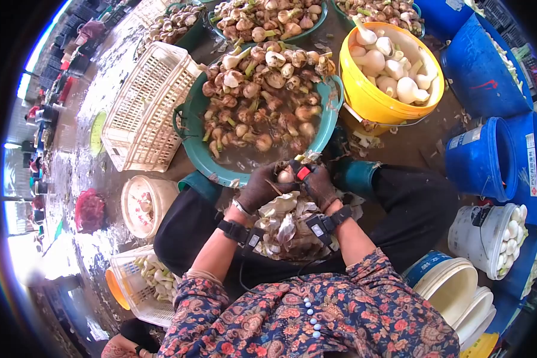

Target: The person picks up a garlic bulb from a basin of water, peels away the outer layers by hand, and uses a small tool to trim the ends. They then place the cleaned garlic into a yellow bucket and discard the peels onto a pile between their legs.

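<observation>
Green plastic marks the middle of the scene: a wide basin (188,128) heaped with muddy brown bulbs (262,101). Its near rim stands just in front of the person's knees. Right at that near rim both hands meet, in dark gloves. The left hand (259,188) is curled closed around a pale, partly peeled bulb (285,175). The right hand (321,186) is closed on a red-handled tool (303,173) set against that bulb. The two hands touch each other, with hardly any gap between them and the basin's edge.

Below the basin, in the person's lap, lies a pile of peelings (289,224), pressed between the forearms. To the right of the basin, touching its rim, stands a yellow bucket (370,101) full of white peeled bulbs (394,65). Further right of it are blue barrels (483,71) and a blue bucket (480,158), packed close. Left of the basin a white crate (143,107) leans against its side, and a small white pail (143,206) sits below that crate, near the person's left knee. Beyond the basin's far rim another green basin (262,18) holds more brown bulbs.

Open wet floor (77,161) shows only left of the crate; everywhere else containers ring the basin closely.
</observation>
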`<state>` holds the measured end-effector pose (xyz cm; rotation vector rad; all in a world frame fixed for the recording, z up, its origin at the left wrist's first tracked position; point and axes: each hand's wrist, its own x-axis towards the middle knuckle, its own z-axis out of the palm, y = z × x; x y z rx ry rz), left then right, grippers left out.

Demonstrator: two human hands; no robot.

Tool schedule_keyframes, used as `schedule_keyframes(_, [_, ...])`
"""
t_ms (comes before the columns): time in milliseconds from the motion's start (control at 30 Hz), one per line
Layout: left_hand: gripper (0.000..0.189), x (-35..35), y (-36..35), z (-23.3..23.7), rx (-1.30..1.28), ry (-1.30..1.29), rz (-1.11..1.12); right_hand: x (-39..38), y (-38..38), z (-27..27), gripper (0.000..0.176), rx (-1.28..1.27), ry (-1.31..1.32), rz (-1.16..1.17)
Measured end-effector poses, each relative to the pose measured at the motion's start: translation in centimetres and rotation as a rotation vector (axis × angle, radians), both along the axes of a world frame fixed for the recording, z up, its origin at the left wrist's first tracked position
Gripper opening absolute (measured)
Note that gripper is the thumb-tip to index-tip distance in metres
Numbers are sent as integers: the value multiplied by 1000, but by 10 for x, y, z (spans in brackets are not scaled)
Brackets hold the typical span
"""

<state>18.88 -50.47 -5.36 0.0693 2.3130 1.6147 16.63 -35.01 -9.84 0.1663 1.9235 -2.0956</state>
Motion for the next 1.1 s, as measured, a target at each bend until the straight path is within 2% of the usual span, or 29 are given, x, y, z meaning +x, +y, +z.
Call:
schedule_keyframes(67, [40,6,6,-1,-51,145,-11,5,6,7,27,167,0,110])
schedule_keyframes(200, [37,11,5,9,-64,60,4,9,6,6,28,66,35,74])
schedule_keyframes(267, [35,10,-1,12,223,-118,15,7,12,4,25,-15,11,153])
schedule_keyframes(300, [35,11,-4,12,219,-111,18,9,16,5,25,-19,18,157])
schedule_keyframes(367, [37,15,-14,17,353,-323,23,13,24,10,22,-172,-96,197])
schedule_keyframes(433, [39,19,-11,19,354,-308,98,13,22,-13,22,-306,-217,195])
schedule_keyframes(467, [38,21,-5,-8,534,-216,174,15,12,-23,26,-359,-142,122])
schedule_keyframes(500, [38,21,0,-10,578,-185,202,16,13,-14,35,-492,-168,223])
schedule_keyframes(533, [38,20,7,-31,486,68,264,13,20,-19,47,-429,-528,350])
schedule_keyframes(567, [45,22,12,-30,601,-73,259,20,17,27,55,-437,-665,392])
schedule_keyframes(600, [48,23,16,-57,492,-8,197,23,13,50,55,-401,-693,356])
schedule_keyframes(633, [43,27,15,-52,293,98,130,23,5,9,53,-631,-627,260])
schedule_keyframes(700, [48,32,12,-4,-69,284,231,10,15,-54,49,-400,-605,354])
schedule_keyframes(767, [50,34,5,-7,-345,464,126,14,21,-2,48,-60,-464,403])
schedule_keyframes(800, [46,35,0,-50,-328,455,109,13,24,-24,50,11,-366,459])
schedule_keyframes(833, [46,39,-1,-56,-328,461,129,13,26,-61,50,20,-358,476])
schedule_keyframes(867, [43,39,-4,-59,-385,451,84,10,27,-108,50,83,-132,457])
schedule_keyframes(900, [40,38,-7,-59,-443,440,39,4,26,-129,51,139,97,436])
schedule_keyframes(933, [37,41,-3,-39,-430,497,66,3,25,-87,45,238,-63,495])
schedule_keyframes(1033, [38,44,2,-20,-475,520,70,5,19,-89,37,329,108,412])
schedule_keyframes(1067, [32,42,6,-19,-613,482,14,2,17,-91,37,329,115,423])
schedule_keyframes(1100, [32,43,6,-26,-613,479,26,-1,17,-96,34,279,118,453])
